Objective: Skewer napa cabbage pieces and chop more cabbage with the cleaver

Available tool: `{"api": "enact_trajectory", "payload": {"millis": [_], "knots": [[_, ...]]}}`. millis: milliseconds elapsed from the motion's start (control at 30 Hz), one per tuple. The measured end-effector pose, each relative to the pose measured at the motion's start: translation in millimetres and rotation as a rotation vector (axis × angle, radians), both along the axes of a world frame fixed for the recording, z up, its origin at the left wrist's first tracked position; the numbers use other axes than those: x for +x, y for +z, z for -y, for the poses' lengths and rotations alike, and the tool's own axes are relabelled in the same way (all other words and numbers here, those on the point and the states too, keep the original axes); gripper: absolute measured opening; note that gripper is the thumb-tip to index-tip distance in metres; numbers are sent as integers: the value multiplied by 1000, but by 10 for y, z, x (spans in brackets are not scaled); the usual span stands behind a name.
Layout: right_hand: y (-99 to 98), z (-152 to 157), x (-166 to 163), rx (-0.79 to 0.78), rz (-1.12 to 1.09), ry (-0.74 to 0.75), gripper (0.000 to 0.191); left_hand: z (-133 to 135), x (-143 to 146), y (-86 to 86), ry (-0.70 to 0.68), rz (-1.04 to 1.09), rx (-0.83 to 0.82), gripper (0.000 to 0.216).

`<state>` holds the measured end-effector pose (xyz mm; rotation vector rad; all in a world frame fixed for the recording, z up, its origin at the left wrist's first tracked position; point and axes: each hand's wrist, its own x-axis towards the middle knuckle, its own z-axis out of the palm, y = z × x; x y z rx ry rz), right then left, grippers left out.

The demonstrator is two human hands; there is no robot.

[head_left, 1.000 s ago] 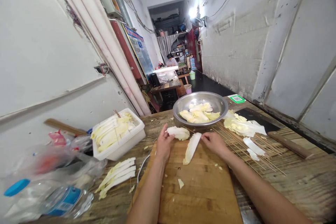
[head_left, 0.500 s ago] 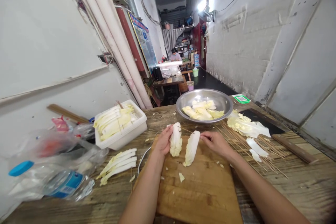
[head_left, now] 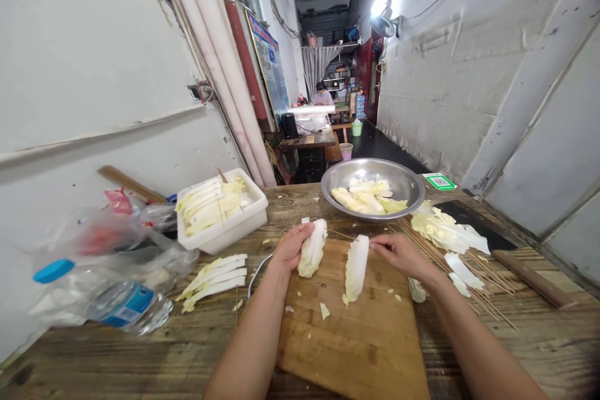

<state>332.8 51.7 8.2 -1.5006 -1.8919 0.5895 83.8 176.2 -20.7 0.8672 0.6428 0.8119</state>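
My left hand [head_left: 293,246] is closed on a cabbage leaf piece [head_left: 313,250], held by its white upper end. A thin skewer [head_left: 340,235] spans from this piece to a second cabbage strip [head_left: 357,267], which hangs from it on the right. My right hand [head_left: 398,255] pinches the skewer's right end, just beside that strip. Both pieces are over the wooden cutting board [head_left: 351,350], where small leaf scraps lie. Part of the skewer is hidden behind the left piece and my fingers.
Skewered cabbage fills a white tub [head_left: 234,234]; more strips [head_left: 218,281] lie beside it. A steel bowl [head_left: 407,190] holds leaves. On the right are loose skewers [head_left: 497,315], a cabbage leaf [head_left: 450,232] and a knife [head_left: 532,278]. A water bottle [head_left: 122,306] lies left. A person [head_left: 322,95] sits far back.
The two cabbage pieces are farther apart on the skewer, and my right hand has moved right with the hanging strip. The whole view has turned slightly left.
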Motion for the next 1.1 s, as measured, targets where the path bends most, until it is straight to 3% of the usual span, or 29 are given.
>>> {"api": "enact_trajectory", "payload": {"millis": [633, 1100], "knots": [[122, 75, 49, -73, 86, -7, 29, 38, -29, 30, -75, -69, 73, 35], [96, 55, 83, -88, 91, 20, 34, 78, -3, 37, -104, -116, 40, 38]]}}
